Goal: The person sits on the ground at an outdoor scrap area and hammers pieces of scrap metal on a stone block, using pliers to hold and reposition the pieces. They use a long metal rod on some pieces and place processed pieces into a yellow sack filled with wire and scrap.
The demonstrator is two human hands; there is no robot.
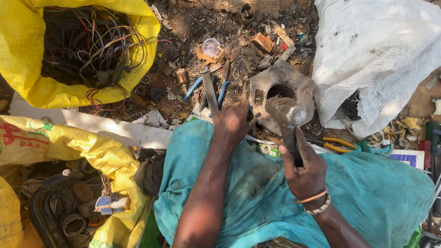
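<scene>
The person sits on the ground with a teal cloth (257, 193) over the lap, and the work appears to be at the striking stage of breaking scrap apart. The right hand (303, 172) has a closed grip around the handle of a hammer (285, 120). The hammer's long axis runs nearly up and down the picture, leaning slightly left; its worn metal head points away from the person and hangs just before the hole in a heavy grey metal block (294, 85) that lies on the dirt.

The left hand (233, 125) is closed, knuckles up, at the block's near left edge. It seems to pin something small there, but the piece itself is hidden under the fingers. A flat metal bar (210, 94) rises from just beside that hand and points away, tilted a little left; whether the hand grasps it cannot be told.

The next move, as judged, calls for a short, well-aimed blow onto the held piece, with the left fingers kept out of the head's path.

Blue-handled pliers (195, 86) lie beyond the left hand, yellow-handled pliers (337, 144) lie right of the hammer, and a yellow sack of tangled wires (27, 50) stands far left.
</scene>
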